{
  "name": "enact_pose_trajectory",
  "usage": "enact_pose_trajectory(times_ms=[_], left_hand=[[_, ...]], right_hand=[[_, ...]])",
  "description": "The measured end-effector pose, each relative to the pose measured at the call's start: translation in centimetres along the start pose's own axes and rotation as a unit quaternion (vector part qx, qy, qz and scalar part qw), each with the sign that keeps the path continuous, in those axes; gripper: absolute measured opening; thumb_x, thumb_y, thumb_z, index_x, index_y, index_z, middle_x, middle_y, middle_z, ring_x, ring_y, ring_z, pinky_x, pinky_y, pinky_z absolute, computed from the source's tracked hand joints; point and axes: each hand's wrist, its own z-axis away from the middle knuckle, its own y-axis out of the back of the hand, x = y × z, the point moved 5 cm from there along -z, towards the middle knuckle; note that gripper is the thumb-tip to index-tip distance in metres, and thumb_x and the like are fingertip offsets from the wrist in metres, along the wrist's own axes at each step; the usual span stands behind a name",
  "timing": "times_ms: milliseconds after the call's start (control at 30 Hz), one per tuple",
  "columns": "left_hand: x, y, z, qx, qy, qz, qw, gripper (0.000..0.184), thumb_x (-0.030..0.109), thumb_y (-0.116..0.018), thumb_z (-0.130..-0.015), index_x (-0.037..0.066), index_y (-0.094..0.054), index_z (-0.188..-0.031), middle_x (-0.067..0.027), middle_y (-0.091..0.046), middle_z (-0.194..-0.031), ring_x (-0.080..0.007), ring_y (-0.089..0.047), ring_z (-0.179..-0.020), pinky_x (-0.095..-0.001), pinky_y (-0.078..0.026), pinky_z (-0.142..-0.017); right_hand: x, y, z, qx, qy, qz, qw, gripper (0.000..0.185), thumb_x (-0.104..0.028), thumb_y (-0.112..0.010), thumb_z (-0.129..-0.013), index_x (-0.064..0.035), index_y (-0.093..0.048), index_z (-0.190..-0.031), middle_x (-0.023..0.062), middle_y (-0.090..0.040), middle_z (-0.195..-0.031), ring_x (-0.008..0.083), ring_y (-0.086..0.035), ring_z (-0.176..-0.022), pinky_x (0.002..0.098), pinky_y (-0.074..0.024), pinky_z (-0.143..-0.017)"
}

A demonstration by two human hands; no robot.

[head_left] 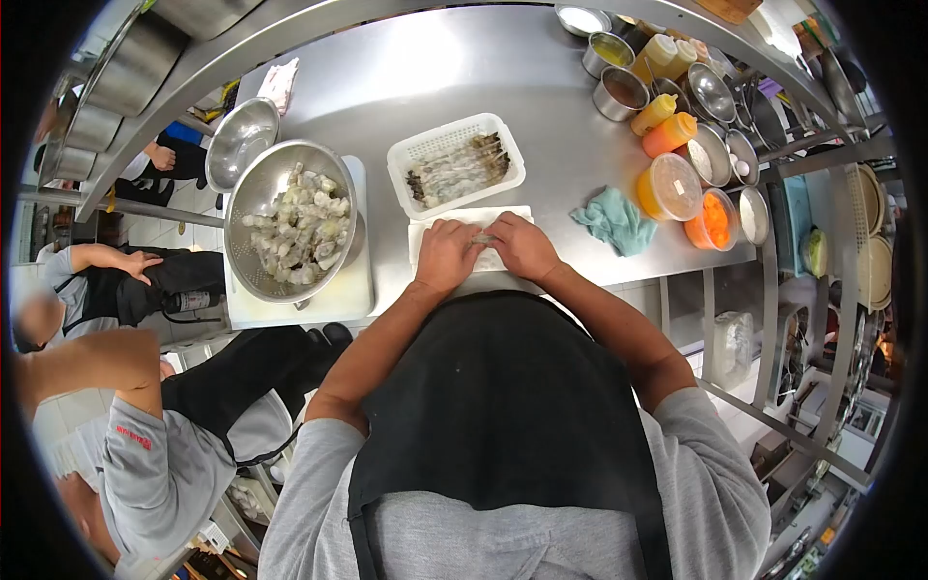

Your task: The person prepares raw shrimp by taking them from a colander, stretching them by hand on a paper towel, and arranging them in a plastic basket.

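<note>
Between the fingertips of my left hand (449,253) and my right hand (519,246) is a small greyish shrimp (482,239). Both hands are closed in a pinch on it, low over a white board (422,232) at the table's near edge. Just beyond the board stands a white perforated basket (403,158), where shrimp (459,172) lie side by side in a row. To my left, a steel colander (253,208) holds a heap of shrimp (302,227). It rests on a white cutting board (360,280).
Sauce bottles (669,134), steel bowls and tubs, one with orange contents (713,222), crowd the right side. A teal cloth (614,220) lies nearer. Another steel bowl (243,145) sits behind the colander. Co-workers (174,454) stand at the left. Metal shelving (710,319) borders the right.
</note>
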Motion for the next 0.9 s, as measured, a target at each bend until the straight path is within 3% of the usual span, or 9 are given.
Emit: enact_pose_trajectory(times_ms=[267,467,667,800,900], left_hand=[[-0.2,-1.5,-0.9,-0.008,-0.017,0.001,1.000,0.006,0.010,-0.083,-0.085,0.007,-0.079,-0.088,-0.0109,-0.069,-0.092,-0.0371,-0.065,-0.094,-0.0510,-0.052,-0.083],[0.2,-1.9,-1.3,-0.016,-0.017,-0.051,0.998,0.004,0.010,-0.080,-0.085,0.008,-0.077,-0.083,-0.0103,-0.065,-0.086,-0.0373,-0.065,-0.092,-0.0526,-0.051,-0.078],[0.0,-1.9,-1.3,-0.040,-0.014,-0.047,0.998,0.007,0.012,-0.082,-0.085,0.008,-0.081,-0.090,-0.0116,-0.069,-0.092,-0.0379,-0.065,-0.095,-0.0521,-0.052,-0.081],[-0.3,-0.6,0.1,-0.025,0.002,-0.013,1.000,0.022,0.016,-0.084,-0.089,0.010,-0.083,-0.111,-0.0115,-0.073,-0.100,-0.0376,-0.067,-0.101,-0.0499,-0.052,-0.089],[-1.3,0.1,1.4,0.015,0.009,-0.003,1.000,0.023,0.014,-0.084,-0.089,0.009,-0.082,-0.111,-0.0107,-0.072,-0.100,-0.0368,-0.066,-0.099,-0.0489,-0.051,-0.091]], right_hand=[[-0.5,-0.8,-0.3,-0.060,-0.017,0.092,0.994,0.011,-0.008,-0.064,-0.092,-0.0049,-0.073,-0.098,0.0160,-0.066,-0.105,0.0370,-0.069,-0.103,0.0497,-0.0595,-0.089],[-1.2,-1.1,-0.9,-0.099,-0.039,0.139,0.984,0.013,-0.006,-0.063,-0.091,-0.0048,-0.073,-0.099,0.0164,-0.066,-0.109,0.0366,-0.070,-0.107,0.0489,-0.0603,-0.091],[-0.5,-0.3,-0.3,-0.113,-0.007,0.127,0.985,0.016,-0.007,-0.064,-0.091,-0.0040,-0.072,-0.104,0.0166,-0.066,-0.109,0.0372,-0.069,-0.107,0.0489,-0.0602,-0.092],[0.2,-0.2,-0.1,-0.098,0.006,0.130,0.987,0.018,-0.011,-0.065,-0.093,-0.0054,-0.073,-0.109,0.0152,-0.066,-0.111,0.0374,-0.067,-0.111,0.0501,-0.0571,-0.095],[-1.4,0.9,0.5,0.006,0.041,0.117,0.992,0.020,-0.014,-0.066,-0.095,-0.0069,-0.074,-0.113,0.0130,-0.065,-0.109,0.0359,-0.064,-0.116,0.0513,-0.0532,-0.097]])
